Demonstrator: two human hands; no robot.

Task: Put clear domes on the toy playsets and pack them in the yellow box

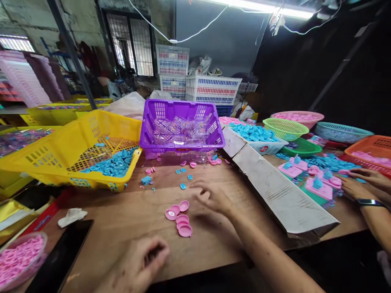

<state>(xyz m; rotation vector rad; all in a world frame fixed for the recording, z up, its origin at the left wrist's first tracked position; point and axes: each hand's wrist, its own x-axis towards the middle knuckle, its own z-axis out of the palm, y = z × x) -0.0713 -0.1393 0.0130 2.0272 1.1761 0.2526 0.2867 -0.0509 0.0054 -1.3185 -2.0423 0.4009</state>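
Observation:
My left hand [139, 260] is just above the table's front edge, slightly blurred. Its thumb and fingers curl together, and whatever they may hold is hidden. My right hand [215, 198] reaches over the middle of the table with its fingers apart and nothing visible in them. Just beyond its fingertips lies a small round blue disc [182, 186], with another blue disc [190, 177] farther back. Between my two hands, several pink oval shell-like pieces [185, 230] lie in a loose group. A blue block-shaped piece [146, 180] sits farther left.
A yellow basket [134, 167] with blue parts stands left, beside a purple basket [183, 147] of clear plastic pieces. A long cardboard strip [275, 191] borders the right side. Beyond it are a co-worker's hands [354, 185] and pink-and-blue assemblies [319, 189]. A dark flat slab [61, 256] lies front left.

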